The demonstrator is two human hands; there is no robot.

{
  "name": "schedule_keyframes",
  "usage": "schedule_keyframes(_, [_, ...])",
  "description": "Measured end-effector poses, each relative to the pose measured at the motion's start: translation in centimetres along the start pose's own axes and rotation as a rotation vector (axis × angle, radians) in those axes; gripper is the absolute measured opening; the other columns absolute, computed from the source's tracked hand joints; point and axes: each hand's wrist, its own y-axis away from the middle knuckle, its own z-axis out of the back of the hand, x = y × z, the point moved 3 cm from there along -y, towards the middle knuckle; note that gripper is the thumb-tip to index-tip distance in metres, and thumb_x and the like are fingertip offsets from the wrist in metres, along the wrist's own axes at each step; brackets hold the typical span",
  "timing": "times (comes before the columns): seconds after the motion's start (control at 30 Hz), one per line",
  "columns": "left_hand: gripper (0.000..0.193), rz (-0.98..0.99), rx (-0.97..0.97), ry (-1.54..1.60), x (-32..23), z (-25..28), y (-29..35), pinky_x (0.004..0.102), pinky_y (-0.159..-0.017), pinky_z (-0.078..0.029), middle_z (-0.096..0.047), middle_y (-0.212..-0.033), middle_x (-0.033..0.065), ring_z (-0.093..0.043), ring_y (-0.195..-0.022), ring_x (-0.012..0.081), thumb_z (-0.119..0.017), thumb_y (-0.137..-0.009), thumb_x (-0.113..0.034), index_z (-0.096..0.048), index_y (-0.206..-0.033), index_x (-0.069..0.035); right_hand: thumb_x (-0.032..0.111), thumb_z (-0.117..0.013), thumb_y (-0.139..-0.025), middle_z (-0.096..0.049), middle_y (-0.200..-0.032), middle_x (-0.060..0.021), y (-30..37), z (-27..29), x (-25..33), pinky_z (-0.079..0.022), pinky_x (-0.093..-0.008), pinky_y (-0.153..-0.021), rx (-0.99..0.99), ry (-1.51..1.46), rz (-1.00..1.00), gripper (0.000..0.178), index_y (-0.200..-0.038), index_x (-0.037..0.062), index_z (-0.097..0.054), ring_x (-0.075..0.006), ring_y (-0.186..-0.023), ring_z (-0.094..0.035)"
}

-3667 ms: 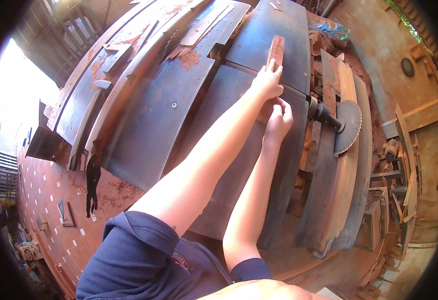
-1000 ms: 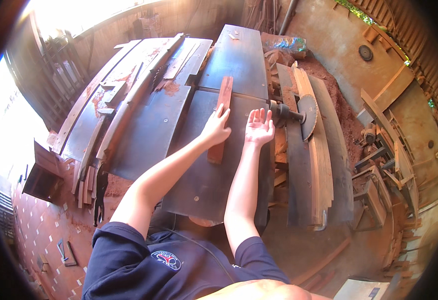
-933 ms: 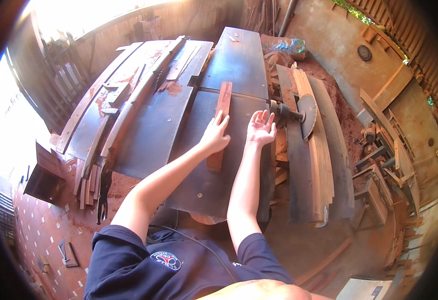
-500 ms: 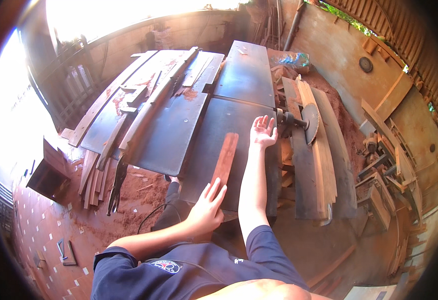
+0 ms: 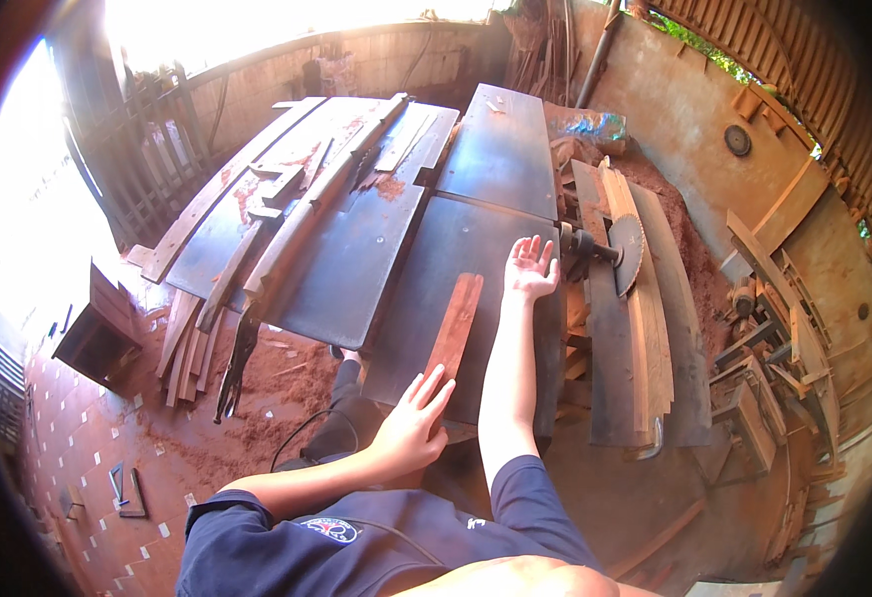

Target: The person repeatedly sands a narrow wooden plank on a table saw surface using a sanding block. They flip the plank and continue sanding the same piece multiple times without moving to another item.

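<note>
A short reddish-brown wooden strip [image 5: 458, 320] lies lengthwise on the dark metal machine table [image 5: 487, 237]. My left hand [image 5: 414, 423] holds its near end at the table's front edge, with fingers stretched along the wood and the thumb hidden. To the right of the strip, my right hand [image 5: 532, 267] is open, palm up, fingers apart and holding nothing. It is over the table's right side, near the shaft of a toothed circular saw blade [image 5: 630, 255]. No motion blur shows on the blade's teeth.
Left stands another metal table [image 5: 341, 269] with a long wooden fence bar [image 5: 326, 189] and loose wood pieces. Long boards [image 5: 649, 343] lie right, beside the blade. Scrap wood [image 5: 769, 348] is heaped by the right wall. Reddish sawdust [image 5: 247, 423] and a cable [image 5: 351, 416] are on the floor.
The whole view has shifted slightly. Both hands and the wooden strip keep nearly the same places relative to the table.
</note>
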Motion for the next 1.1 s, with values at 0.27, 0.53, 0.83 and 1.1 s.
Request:
schedule_keyframes(0.27, [0.072, -0.004, 0.011, 0.032, 0.2, 0.2, -0.7, 0.0497, -0.119, -0.027, -0.027, -0.158, 0.0257, -0.027, -0.145, 0.0486, -0.063, -0.076, -0.007, -0.044, -0.144, 0.003, 0.036, -0.058, -0.086, -0.062, -0.114, -0.0188, 0.1, -0.2, 0.0, -0.05, -0.0506, -0.094, -0.015, 0.022, -0.008, 0.044, -0.12, 0.0084, -0.062, -0.0328, -0.098, -0.061])
schedule_keyframes(0.53, [0.071, -0.046, 0.025, 0.031, 0.9, -0.1, -2.5, 0.0522, -0.119, -0.027, -0.026, -0.158, 0.0257, -0.025, -0.145, 0.0499, -0.063, -0.077, -0.007, -0.043, -0.145, 0.002, 0.036, -0.059, -0.085, -0.062, -0.115, -0.0191, 0.4, -0.4, 0.2, -0.05, -0.0506, -0.093, -0.007, 0.012, -0.003, 0.047, -0.123, 0.0084, -0.06, -0.0328, -0.099, -0.06])
schedule_keyframes(0.83, [0.073, -0.113, -0.005, 0.047, 3.5, -0.5, -7.3, 0.0514, -0.119, -0.027, -0.024, -0.159, 0.0252, -0.025, -0.145, 0.0515, -0.062, -0.076, -0.005, -0.042, -0.146, 0.0, 0.041, -0.056, -0.087, -0.063, -0.116, -0.0178, 0.6, -0.7, 1.1, -0.048, -0.0493, -0.093, -0.004, -0.039, 0.038, 0.049, -0.124, 0.0102, -0.06, -0.0301, -0.102, -0.059])
schedule_keyframes(1.1, [0.07, -0.098, -0.06, 0.029, 7.0, -1.3, -15.1, 0.0486, -0.118, -0.032, -0.029, -0.158, 0.0248, -0.03, -0.143, 0.0483, -0.062, -0.077, -0.006, -0.045, -0.145, -0.001, 0.042, -0.058, -0.085, -0.064, -0.116, -0.0177, 0.3, -0.7, 1.4, -0.048, -0.0496, -0.092, 0.006, -0.104, 0.046, 0.05, -0.123, 0.0099, -0.061, -0.0312, -0.1, -0.06])
